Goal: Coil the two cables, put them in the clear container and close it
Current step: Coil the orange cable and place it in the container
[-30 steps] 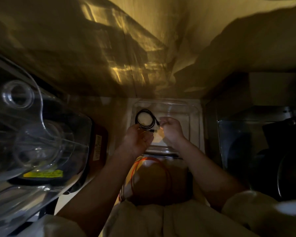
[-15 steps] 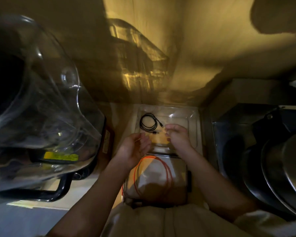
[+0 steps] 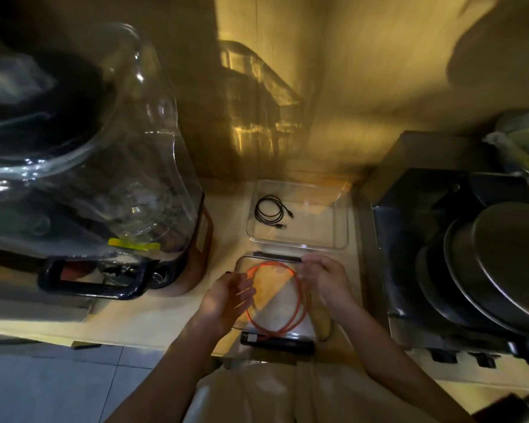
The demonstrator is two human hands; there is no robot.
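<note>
Both hands left the black cable — now at the orange cable.

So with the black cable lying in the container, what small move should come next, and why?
Probably grip the orange cable and wind it tighter. The black cable already lies coiled in the clear container, while the orange one lies in a wide loop on the lid, between the left hand and right hand.
</note>
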